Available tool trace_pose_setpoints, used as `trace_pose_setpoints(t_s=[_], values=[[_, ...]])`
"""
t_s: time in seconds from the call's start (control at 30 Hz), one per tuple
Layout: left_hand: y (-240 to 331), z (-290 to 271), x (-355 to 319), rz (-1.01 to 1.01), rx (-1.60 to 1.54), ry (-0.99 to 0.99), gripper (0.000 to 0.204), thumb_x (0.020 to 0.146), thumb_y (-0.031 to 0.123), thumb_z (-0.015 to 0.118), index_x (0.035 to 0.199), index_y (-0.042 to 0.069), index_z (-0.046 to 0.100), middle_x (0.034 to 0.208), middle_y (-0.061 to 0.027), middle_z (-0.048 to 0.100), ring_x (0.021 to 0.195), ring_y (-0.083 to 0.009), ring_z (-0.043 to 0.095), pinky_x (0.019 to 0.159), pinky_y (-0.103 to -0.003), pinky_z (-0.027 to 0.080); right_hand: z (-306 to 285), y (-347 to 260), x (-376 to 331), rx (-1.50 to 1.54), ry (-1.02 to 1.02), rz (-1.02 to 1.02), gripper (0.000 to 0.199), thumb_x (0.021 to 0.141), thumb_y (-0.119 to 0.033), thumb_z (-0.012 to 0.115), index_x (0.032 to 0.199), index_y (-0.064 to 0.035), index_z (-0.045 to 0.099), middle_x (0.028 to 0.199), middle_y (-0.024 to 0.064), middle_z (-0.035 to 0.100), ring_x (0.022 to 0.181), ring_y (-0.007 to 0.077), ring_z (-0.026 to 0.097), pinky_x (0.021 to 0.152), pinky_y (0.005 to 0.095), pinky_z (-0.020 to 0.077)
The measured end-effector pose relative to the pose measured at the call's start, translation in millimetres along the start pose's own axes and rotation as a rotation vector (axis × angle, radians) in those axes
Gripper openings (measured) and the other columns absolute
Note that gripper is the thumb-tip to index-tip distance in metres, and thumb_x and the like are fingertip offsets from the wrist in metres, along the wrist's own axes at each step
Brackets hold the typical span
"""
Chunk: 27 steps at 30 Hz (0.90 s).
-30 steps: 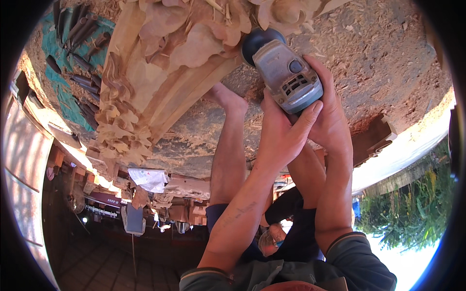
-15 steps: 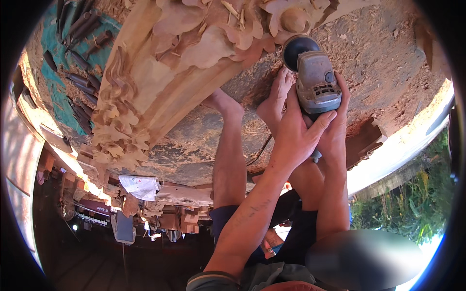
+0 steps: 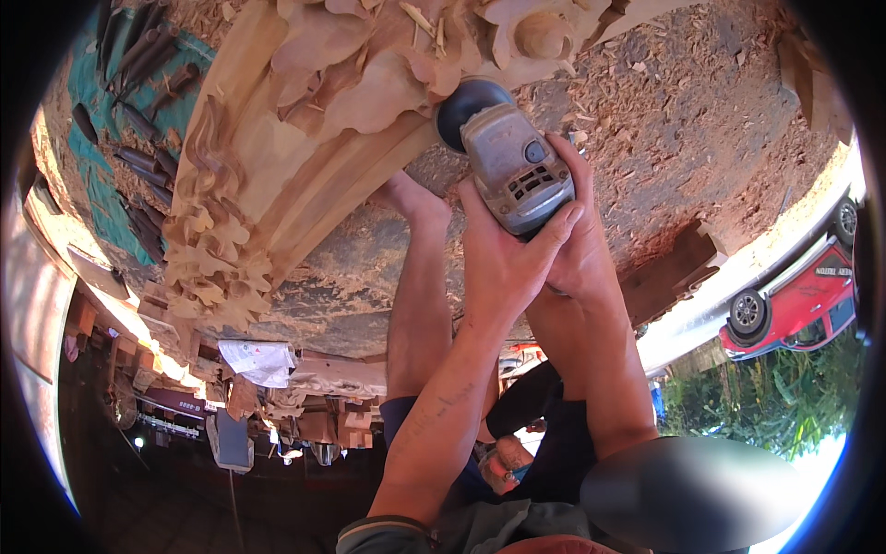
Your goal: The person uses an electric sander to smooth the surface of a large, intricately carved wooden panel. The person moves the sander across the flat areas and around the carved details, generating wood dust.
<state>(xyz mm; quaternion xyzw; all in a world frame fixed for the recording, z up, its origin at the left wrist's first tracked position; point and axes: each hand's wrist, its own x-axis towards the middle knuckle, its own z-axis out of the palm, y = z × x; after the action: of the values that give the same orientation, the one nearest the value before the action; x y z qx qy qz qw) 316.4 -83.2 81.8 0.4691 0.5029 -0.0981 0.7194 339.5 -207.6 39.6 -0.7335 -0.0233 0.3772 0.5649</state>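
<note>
Both hands are wrapped around a worn grey angle grinder [image 3: 512, 171] with a round dark disc [image 3: 469, 109] at its far end. My left hand [image 3: 498, 263] closes on its near left side, and my right hand [image 3: 583, 245] grips the right side, with the fingers of both meeting beneath the body. The disc overlaps the lower edge of a large pale wood carving [image 3: 355, 152] with leafy relief; whether it touches the wood I cannot tell. Whether the disc spins is not clear either. My palms hide the grinder's rear handle.
Several carving tools [image 3: 152, 55] lie on a green cloth [image 3: 92, 175] at the far left. Wood shavings [image 3: 683, 120] cover the ground. A brown wooden block [image 3: 674, 263] lies to the right. Beyond it stands a red vehicle [image 3: 808, 305]. A bare foot [image 3: 420, 198] rests beside the carving.
The grinder and both hands have moved left, bringing the disc from the bare ground side to the carving's edge. A red vehicle has come into view at the right.
</note>
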Motion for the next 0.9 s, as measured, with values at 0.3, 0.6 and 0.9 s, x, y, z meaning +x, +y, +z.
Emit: trace_pose_setpoints(t_s=[0.3,0.6,0.9], values=[[-43.5,34.6,14.6,-0.005,-0.164,-0.152,0.089,0.078,0.021,0.095,0.140,-0.010,0.039,0.134,-0.0268,0.062,0.127,-0.0321,0.065,0.107,-0.042,0.052,-29.6,-19.7,-6.1,-0.055,0.129,0.126,0.105,0.078,-0.017,0.095,0.161,-0.0053,0.031,0.148,0.0183,0.055,0.129,0.0273,0.062,0.105,0.0407,0.0512],[-46.5,23.0,3.9,-0.015,0.105,-0.129,0.092,0.077,0.029,0.096,0.138,-0.010,0.039,0.131,-0.0275,0.063,0.123,-0.0363,0.067,0.102,-0.044,0.054,-30.3,-15.7,-17.1,0.068,0.084,0.107,0.103,0.078,-0.017,0.095,0.159,-0.0057,0.033,0.147,0.0201,0.056,0.126,0.0282,0.064,0.102,0.0412,0.0535],[-42.0,-18.6,-15.1,-0.015,0.037,-0.025,0.079,0.090,0.015,0.086,0.142,-0.008,0.032,0.136,-0.0266,0.061,0.130,-0.0284,0.064,0.106,-0.041,0.054,19.1,8.3,-16.3,0.036,-0.017,0.023,0.099,0.077,-0.014,0.093,0.157,-0.0073,0.037,0.151,0.0256,0.054,0.121,0.0322,0.070,0.096,0.0424,0.0570]])
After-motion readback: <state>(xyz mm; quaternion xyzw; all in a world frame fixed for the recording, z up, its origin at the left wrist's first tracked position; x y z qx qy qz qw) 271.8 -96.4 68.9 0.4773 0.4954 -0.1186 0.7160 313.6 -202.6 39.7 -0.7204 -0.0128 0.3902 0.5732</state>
